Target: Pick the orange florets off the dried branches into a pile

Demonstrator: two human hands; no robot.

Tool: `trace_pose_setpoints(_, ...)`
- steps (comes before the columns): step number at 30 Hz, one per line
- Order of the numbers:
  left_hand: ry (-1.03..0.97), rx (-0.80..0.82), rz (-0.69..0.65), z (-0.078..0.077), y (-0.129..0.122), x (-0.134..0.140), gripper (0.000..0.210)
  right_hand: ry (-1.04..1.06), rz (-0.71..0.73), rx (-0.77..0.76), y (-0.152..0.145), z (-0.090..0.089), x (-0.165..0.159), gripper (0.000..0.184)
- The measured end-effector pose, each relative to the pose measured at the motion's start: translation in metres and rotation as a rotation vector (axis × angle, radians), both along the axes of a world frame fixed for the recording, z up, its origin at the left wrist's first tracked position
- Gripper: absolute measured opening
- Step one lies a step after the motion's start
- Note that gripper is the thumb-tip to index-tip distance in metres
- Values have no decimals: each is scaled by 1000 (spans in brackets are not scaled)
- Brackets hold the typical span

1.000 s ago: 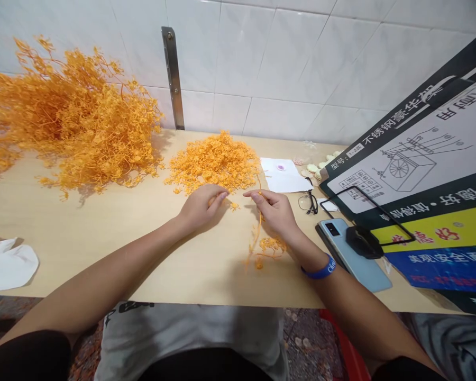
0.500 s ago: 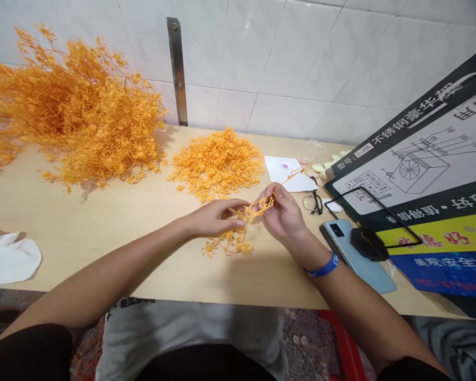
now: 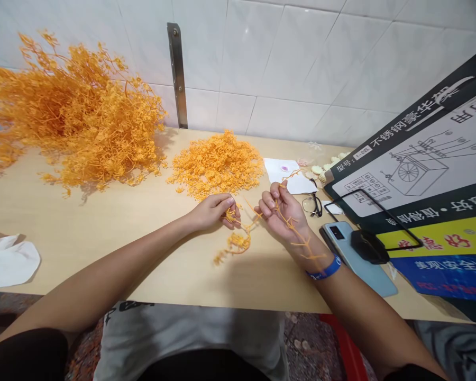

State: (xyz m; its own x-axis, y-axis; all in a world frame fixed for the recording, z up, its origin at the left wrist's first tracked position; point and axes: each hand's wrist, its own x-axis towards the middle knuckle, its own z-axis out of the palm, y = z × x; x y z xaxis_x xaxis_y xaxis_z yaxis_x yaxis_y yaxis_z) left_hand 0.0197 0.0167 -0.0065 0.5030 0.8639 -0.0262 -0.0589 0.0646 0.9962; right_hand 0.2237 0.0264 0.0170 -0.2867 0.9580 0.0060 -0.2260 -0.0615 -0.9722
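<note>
Between my hands is an orange artificial flower sprig (image 3: 238, 241), its flowery end hanging blurred over the table. My left hand (image 3: 214, 212) is closed, thumb and fingers pinching small orange florets of it. My right hand (image 3: 282, 211) is closed too, its curled fingers gripping thin orange stems (image 3: 291, 224); one bare branching stem crosses the palm and reaches the wrist, and another tip pokes up past the fingers. Just beyond my hands lies a low heap of orange florets (image 3: 218, 165). A large bushy pile of orange sprigs (image 3: 87, 116) fills the table's back left.
At the right are eyeglasses (image 3: 312, 205), a light blue phone (image 3: 360, 264) and a black-framed item (image 3: 369, 244) beside a large printed box (image 3: 416, 159). White paper (image 3: 287, 176) lies behind my right hand. A white cloth (image 3: 10, 259) is at the left edge; a metal bracket (image 3: 177, 76) stands against the tiled wall.
My hands have moved apart, the left slightly up and left. My left fingers have closed on florets. A bare stem now lies across my right palm and wrist.
</note>
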Motion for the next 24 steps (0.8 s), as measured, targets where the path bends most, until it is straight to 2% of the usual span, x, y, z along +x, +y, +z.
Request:
trace_pose_setpoints(5,17,-36,50,1,-1,2,32,-66,92,6,0,-5,-3,44)
trace_pose_setpoints(10,-41,-101,21,-1,-2,6,32,-447,157,218,-9,-6,-9,40)
trace_pose_setpoints(15,-79,-66,120,-1,-3,7,37,-747,174,314,-17,-5,-13,26)
trace_pose_setpoints(17,-83,-43,142,-1,-4,8,38,-753,221,298,-19,-7,-15,26)
trace_pose_setpoints(20,-86,9,154,0,-7,10,34,-617,324,180,-20,-12,-18,27)
trace_pose_setpoints(24,-63,107,231,4,-9,11,23,-416,328,94,-16,-17,-20,34)
